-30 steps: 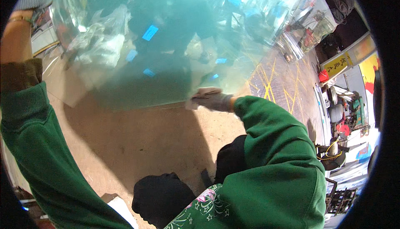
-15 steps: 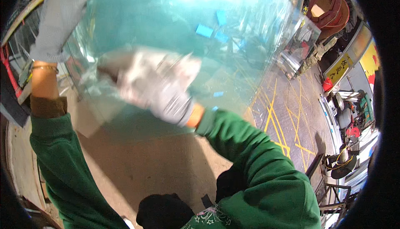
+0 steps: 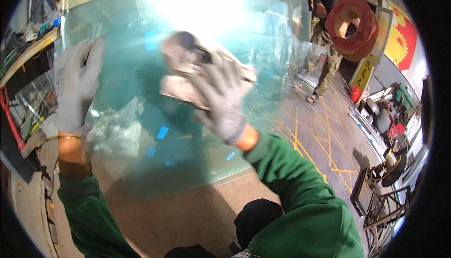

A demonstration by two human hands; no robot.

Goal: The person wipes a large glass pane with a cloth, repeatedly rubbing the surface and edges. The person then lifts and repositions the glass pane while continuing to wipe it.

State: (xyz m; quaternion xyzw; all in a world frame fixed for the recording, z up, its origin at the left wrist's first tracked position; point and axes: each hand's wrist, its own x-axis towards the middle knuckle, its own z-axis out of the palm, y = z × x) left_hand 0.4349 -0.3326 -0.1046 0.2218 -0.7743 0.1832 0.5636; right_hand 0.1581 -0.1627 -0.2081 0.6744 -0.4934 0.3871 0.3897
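A large greenish sheet of glass (image 3: 183, 173) stands in front of me, with a bright glare at its top and small blue stickers on it. My right hand (image 3: 223, 96), in a grey glove, presses a crumpled pale cloth (image 3: 181, 89) with dark patches against the glass. Its fingers spread over the cloth and are slightly blurred. At the left edge of the sheet is my left hand (image 3: 77, 86), also gloved, its fingers stretched upward and the thumb apart. It appears to rest on the glass and holds nothing I can see.
Crumpled clear plastic (image 3: 117, 133) shows by the glass's lower left. A cluttered shelf (image 3: 30, 53) and a red-handled tool (image 3: 10, 119) are at left. At right a person (image 3: 324, 37) carries a reddish-brown spool (image 3: 343, 18). Tools and metal strips (image 3: 364, 129) lie farther right.
My right hand has moved the cloth up and right across the glass. My left hand sits lower in view as the view shifted. The person with the spool has come more into sight.
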